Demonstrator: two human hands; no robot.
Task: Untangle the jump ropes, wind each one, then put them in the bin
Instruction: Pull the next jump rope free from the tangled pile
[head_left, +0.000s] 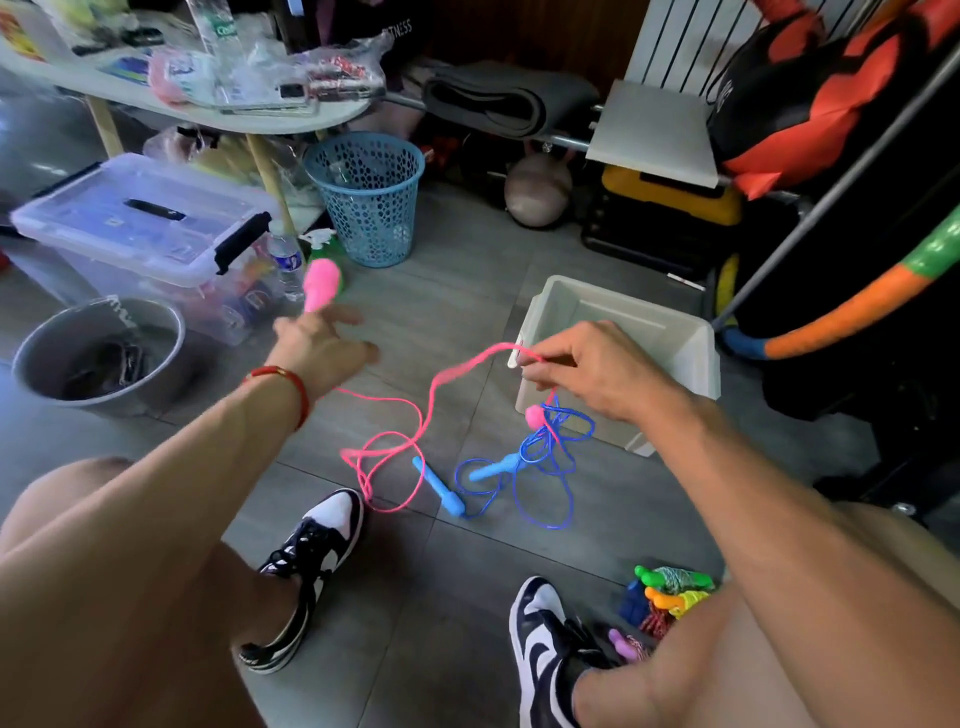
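My left hand (322, 345) is raised and grips one pink handle (321, 283) of the pink jump rope (400, 447). The pink cord runs down to the floor, loops, and rises to my right hand (597, 371), which pinches it. The second pink handle (534, 415) dangles under my right hand, caught in the blue jump rope (550, 457). The blue rope lies tangled on the floor tiles with its two light-blue handles (440, 488). A white bin (701, 364) stands just behind my right hand.
Several wound colourful ropes (670, 597) lie by my right shoe (540, 654). A grey bucket (98, 353) stands at the left, with a clear lidded storage box (140, 218) and a blue mesh basket (369, 197) behind. A hoop (852, 306) leans at the right.
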